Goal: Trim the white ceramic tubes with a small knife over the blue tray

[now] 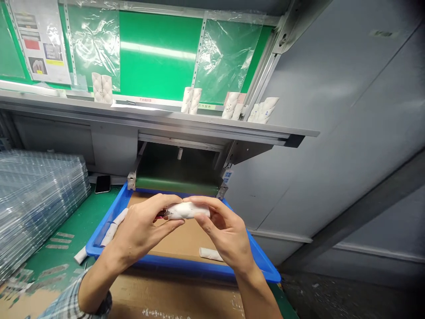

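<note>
blue tray (172, 269) is sitting on the green worktop (106, 208) while my left hand (142, 226) and right hand (226, 230) are gripping a white roll (189, 211) crosswise between them.

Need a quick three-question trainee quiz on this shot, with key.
1. What do the left hand and right hand hold between them?
2. True or false: the phone lies inside the blue plastic tray.
3. Where do the upright white rolls stand: on the metal shelf or in the tray?

Key:
1. A white wrapped roll.
2. False: it lies outside the tray, on the green mat.
3. On the metal shelf.
</note>
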### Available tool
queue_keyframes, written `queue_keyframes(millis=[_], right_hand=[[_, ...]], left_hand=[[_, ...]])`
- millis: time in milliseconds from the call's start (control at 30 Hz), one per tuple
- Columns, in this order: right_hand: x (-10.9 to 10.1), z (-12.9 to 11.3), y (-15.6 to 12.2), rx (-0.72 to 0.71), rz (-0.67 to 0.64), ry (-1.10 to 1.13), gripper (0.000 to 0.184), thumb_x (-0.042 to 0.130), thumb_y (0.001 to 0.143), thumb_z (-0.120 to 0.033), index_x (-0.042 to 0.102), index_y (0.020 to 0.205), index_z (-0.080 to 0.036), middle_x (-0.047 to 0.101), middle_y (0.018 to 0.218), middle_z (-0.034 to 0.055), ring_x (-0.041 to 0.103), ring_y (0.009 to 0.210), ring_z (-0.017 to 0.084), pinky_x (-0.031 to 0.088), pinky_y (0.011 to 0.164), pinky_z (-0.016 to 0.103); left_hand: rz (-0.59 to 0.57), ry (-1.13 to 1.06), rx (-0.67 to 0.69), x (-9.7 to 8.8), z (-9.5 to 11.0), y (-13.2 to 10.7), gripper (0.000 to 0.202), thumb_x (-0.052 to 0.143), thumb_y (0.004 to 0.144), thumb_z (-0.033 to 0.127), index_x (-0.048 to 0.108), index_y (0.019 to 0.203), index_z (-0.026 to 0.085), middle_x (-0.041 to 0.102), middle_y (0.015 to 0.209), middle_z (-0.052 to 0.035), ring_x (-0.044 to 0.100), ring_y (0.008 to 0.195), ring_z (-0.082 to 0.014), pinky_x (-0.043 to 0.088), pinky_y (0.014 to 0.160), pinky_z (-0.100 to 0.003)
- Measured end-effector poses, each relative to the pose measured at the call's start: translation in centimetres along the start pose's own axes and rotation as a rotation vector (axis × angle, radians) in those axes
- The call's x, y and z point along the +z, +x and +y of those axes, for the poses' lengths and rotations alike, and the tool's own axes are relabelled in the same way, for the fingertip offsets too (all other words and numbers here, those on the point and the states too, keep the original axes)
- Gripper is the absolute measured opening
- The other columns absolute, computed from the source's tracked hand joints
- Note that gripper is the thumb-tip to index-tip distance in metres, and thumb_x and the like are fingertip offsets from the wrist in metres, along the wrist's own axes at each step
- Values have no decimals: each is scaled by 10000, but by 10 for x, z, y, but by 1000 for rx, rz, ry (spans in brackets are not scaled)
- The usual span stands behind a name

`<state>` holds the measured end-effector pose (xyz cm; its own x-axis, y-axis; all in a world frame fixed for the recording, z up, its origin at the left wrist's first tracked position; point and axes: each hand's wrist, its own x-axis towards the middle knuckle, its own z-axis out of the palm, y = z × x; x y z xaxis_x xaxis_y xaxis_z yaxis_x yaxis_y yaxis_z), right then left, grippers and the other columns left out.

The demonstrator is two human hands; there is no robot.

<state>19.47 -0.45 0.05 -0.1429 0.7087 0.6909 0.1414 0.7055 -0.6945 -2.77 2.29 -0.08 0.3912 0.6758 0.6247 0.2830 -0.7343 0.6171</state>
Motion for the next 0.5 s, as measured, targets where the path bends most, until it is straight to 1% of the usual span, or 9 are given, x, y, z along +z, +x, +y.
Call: queue_keyframes(millis=[67,167,233,333,400,500], right_hand=[[0,0,1,22,26,-10,308,770,1020,-343,721,1319,-287,811,1220,77,796,1068,222,671,955,337],[0,0,2,35,30,-20,418,783,1009,-352,669,1407,-293,800,1270,83,790,1115,230,653,1033,377],[-1,0,1,49,18,-32,444,777,1011,-359,658,1434,-294,793,1300,88,781,1154,242,646,1056,395],[-2,0,0,81,-2,-49,466,782,1002,-379,667,1442,-277,796,1296,99,789,1143,260,667,1021,403],[-3,1,0,82,-8,-64,470,792,995,-372,673,1438,-275,806,1264,93,795,1121,258,675,1003,392],[-4,0,0,50,-14,-94,476,797,992,-334,664,1447,-288,805,1251,76,784,1144,249,655,1049,395]], left_hand=[[-20,-48,-45,-1,-1,1,264,764,989,291,694,1243,286,768,1126,13,686,890,-146,503,754,-236],[-39,-75,-78,-2,-2,3,251,757,992,333,701,1229,272,763,1085,5,658,848,-144,492,698,-229],[-20,-62,-56,-2,-3,2,257,747,999,338,700,1242,270,760,1114,-5,656,865,-147,497,712,-230],[0,-37,-30,-1,-5,2,257,733,1007,330,693,1254,271,753,1138,-14,649,859,-147,492,710,-231],[-9,-38,-46,0,-6,2,250,732,1006,338,689,1243,269,746,1103,-8,623,800,-137,469,666,-226],[-42,-71,-94,0,-5,2,236,728,1011,391,688,1203,260,725,1026,4,585,742,-129,434,612,-221]])
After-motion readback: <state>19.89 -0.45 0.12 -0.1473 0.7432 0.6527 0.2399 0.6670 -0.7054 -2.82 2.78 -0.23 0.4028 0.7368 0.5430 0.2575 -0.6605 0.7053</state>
